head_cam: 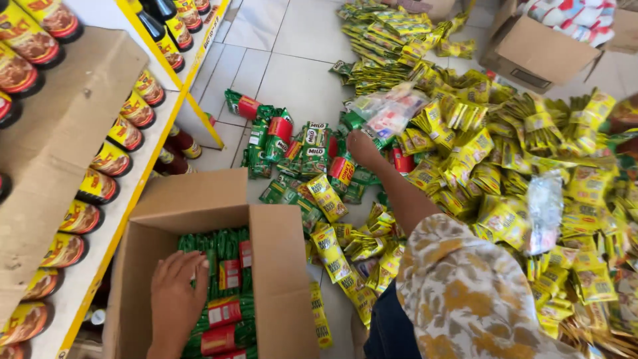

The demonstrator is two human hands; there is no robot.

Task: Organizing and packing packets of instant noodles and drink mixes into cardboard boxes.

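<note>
Left hand (176,296) lies flat, holding nothing, on green packets (222,292) in the box (282,266) — right hand (362,147) is closed on floor packets (319,149), lifting some.

The person wears a loose cream top (465,292) printed with mustard-yellow and grey flowers, over dark navy trousers (389,329).

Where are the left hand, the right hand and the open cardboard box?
left hand (176,292): head view, back of the hand.
right hand (362,147): head view, back of the hand.
open cardboard box (282,279): head view, right flap.
</note>
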